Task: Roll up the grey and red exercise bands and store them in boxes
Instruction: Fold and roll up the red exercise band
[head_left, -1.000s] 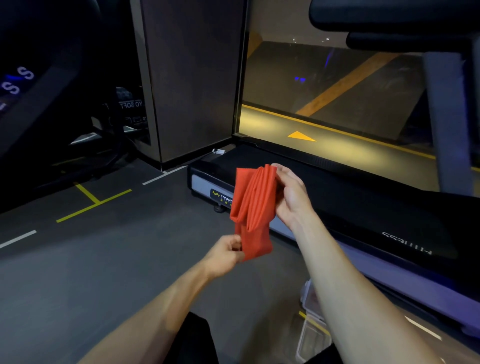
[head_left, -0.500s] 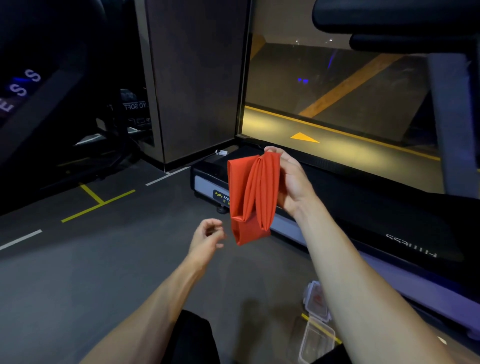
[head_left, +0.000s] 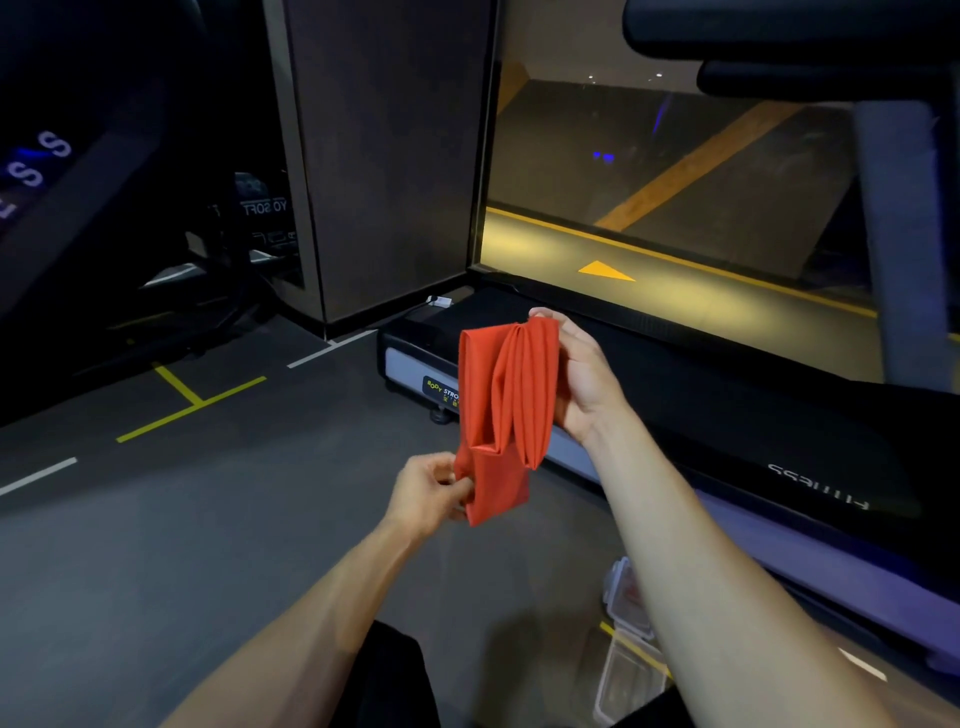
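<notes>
Head view: treadmill (head_left: 727, 415) lies far right, a clear box (head_left: 631, 670) on the floor near right. I hold the folded red band (head_left: 498, 410) in the air: my right hand (head_left: 582, 374) grips its top folds, my left hand (head_left: 431, 491) pinches the bottom edge. I should keep folds aligned and roll upward tightly.

Open floor left, treadmill blocks right

Bare grey floor (head_left: 156, 545) stretches left of the hands; the treadmill (head_left: 727, 415) deck walls off the right, with clear plastic boxes (head_left: 628, 670) on the floor beneath the right forearm.
</notes>
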